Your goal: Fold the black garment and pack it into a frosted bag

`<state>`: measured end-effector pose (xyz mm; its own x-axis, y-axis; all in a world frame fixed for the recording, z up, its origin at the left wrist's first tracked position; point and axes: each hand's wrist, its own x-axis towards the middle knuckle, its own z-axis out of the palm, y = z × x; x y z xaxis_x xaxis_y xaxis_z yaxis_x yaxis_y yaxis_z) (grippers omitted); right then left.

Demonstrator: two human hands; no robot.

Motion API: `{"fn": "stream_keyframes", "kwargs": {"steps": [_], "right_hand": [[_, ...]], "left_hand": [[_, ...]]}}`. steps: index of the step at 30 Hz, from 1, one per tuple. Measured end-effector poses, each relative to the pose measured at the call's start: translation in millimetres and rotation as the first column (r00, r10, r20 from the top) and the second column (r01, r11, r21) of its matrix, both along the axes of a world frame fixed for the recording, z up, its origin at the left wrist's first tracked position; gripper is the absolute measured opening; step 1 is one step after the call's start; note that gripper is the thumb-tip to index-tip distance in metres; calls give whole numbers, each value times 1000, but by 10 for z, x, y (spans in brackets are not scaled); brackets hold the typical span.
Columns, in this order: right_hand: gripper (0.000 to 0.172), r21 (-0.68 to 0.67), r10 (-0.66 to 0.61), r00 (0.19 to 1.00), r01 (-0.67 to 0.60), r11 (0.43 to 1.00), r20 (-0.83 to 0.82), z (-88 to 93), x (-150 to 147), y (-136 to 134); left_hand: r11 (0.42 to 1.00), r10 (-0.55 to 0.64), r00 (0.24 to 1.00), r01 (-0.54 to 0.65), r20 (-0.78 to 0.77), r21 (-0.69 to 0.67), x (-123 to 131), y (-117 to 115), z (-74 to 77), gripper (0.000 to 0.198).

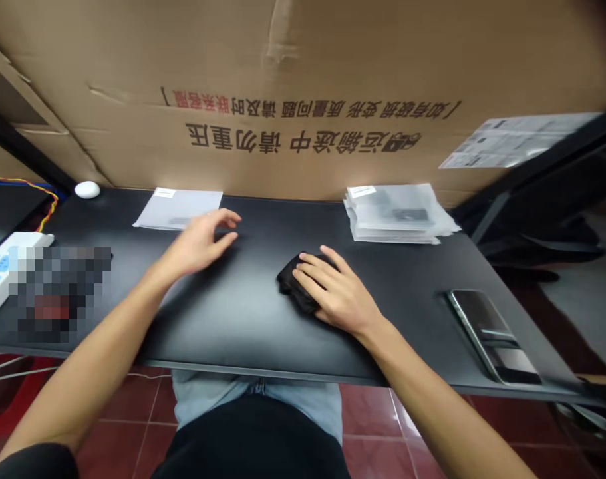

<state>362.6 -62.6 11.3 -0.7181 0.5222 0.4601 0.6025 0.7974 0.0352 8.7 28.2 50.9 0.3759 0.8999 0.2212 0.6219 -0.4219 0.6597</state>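
A crumpled black item (295,286), perhaps cloth, lies on the black table (223,313) under my right hand (340,293). The fingers of that hand are spread over the top and right side of it. My left hand (203,243) hovers over the table with its fingers apart and nothing between them. It is beside a frosted plastic bag (170,207) with a small white label, and partly covers the bag's near right corner. To the back right sits a stack of similar frosted bags (392,213); the top one shows a dark shape inside.
A cardboard sheet (312,66) with printed characters stands along the back edge. A phone (492,336) lies at the right. On the left are a power strip (0,266), a pixelated dark object (58,293) and a white rounded object (87,190).
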Motion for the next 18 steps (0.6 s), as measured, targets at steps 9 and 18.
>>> {"fn": "stream_keyframes", "kwargs": {"steps": [9,18], "right_hand": [[72,-369,-69,992,27,929,-103,-91,-7,46],[90,-424,-128,971,32,905,-202,-149,74,86]], "left_hand": [[987,157,834,-123,-529,99,-1574,324,-235,61],[969,215,730,-78,-649,233,-963,359,-175,33]]}}
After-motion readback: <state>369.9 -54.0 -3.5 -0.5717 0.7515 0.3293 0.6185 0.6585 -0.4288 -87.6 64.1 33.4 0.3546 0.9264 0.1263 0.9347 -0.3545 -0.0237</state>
